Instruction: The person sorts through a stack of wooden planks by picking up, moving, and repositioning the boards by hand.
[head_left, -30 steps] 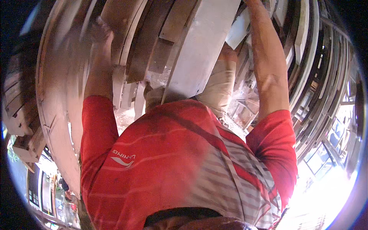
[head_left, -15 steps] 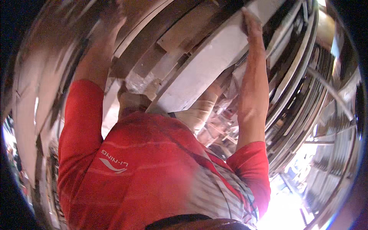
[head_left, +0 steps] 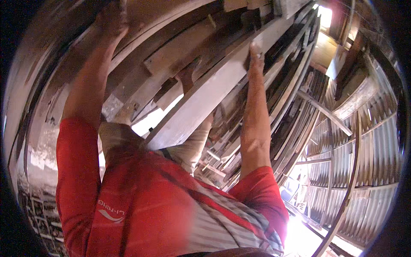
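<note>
A pale board [head_left: 209, 92] slants away from my red shirt [head_left: 150, 201], my right hand [head_left: 255, 58] against its right edge, though whether it grips I cannot tell; my left hand [head_left: 113, 19], dim at a brown board [head_left: 150, 17], is equally unreadable. Firm support along the edge should, I judge, curb twisting near the stacked timber [head_left: 295, 126], with a corrugated wall [head_left: 364, 169] beyond.

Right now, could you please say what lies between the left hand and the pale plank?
In the head view, several brown boards lie between the left hand and pale plank.
</note>
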Motion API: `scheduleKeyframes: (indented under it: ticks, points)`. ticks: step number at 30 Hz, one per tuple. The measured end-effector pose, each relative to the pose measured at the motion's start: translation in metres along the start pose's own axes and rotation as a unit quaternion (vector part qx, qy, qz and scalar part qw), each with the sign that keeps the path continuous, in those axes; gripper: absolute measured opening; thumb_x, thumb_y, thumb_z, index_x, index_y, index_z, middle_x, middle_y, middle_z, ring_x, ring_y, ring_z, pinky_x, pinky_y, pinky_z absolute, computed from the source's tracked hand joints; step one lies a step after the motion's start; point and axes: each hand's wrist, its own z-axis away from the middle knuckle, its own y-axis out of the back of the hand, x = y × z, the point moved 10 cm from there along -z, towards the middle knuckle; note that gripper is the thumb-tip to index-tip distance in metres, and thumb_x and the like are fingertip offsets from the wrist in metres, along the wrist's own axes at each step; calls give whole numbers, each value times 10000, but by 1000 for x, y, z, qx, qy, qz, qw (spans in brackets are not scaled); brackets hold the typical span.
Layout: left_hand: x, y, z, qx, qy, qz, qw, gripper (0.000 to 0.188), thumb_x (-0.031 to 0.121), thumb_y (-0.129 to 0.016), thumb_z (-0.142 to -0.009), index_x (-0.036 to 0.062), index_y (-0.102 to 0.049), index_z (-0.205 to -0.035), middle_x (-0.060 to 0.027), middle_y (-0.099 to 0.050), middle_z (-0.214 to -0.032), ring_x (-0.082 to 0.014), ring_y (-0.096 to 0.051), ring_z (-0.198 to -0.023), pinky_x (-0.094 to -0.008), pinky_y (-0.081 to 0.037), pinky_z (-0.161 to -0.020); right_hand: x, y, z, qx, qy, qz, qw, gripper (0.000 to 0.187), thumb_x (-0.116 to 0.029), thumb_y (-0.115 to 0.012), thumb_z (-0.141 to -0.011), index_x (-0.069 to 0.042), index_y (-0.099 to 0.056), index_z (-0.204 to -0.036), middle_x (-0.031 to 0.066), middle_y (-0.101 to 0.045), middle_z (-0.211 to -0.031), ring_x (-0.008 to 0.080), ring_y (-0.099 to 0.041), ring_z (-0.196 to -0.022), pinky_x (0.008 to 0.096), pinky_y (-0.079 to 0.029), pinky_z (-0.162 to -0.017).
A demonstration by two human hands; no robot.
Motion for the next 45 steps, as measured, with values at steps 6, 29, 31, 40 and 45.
scheduleKeyframes:
  ticks: [6,29,31,40,45]
  points:
    - [57,66,23,-21,-44,-94,994,540,116,-678,-880,71,-476,-1379,-202,-581,-1292,-385,-564,-1229,-490,-495,-1019,-11,-8,15,-20,25,-34,999,1387,-601,-871,-690,57,-33,-1578,188,-374,-1532,301,-401,-1387,394,-306,-1165]
    - [6,-13,-9,-34,-73,-194,978,829,477,-756,-848,120,-372,-1490,-246,-511,-1391,-387,-497,-1319,-524,-457,-1075,9,17,21,145,-133,113,974,1399,-721,-854,-568,58,-232,-1551,356,-309,-1537,443,-349,-1434,442,-314,-1190]
    - [-7,-22,-11,-138,8,-158,978,952,594,-765,-785,145,-340,-1509,-234,-529,-1351,-408,-502,-1294,-540,-443,-1085,6,19,26,164,-145,157,963,1420,-705,-865,-563,43,-194,-1567,366,-286,-1540,455,-324,-1444,447,-315,-1193]
    - [-35,-54,-20,-70,-10,-114,991,1298,825,-790,-519,202,-290,-1542,-238,-455,-1434,-518,-424,-1320,-670,-301,-1082,79,50,3,206,-61,-160,964,577,-353,-811,-860,54,-591,-1205,120,-694,-1045,216,-683,-855,355,-578,-734]
    - [-55,-50,-12,-44,-32,-158,986,1343,843,-783,-502,213,-249,-1561,-251,-402,-1496,-508,-363,-1379,-657,-260,-1122,93,18,30,103,-113,-254,955,396,-365,-722,-934,24,-683,-999,80,-693,-917,186,-667,-754,336,-567,-638]
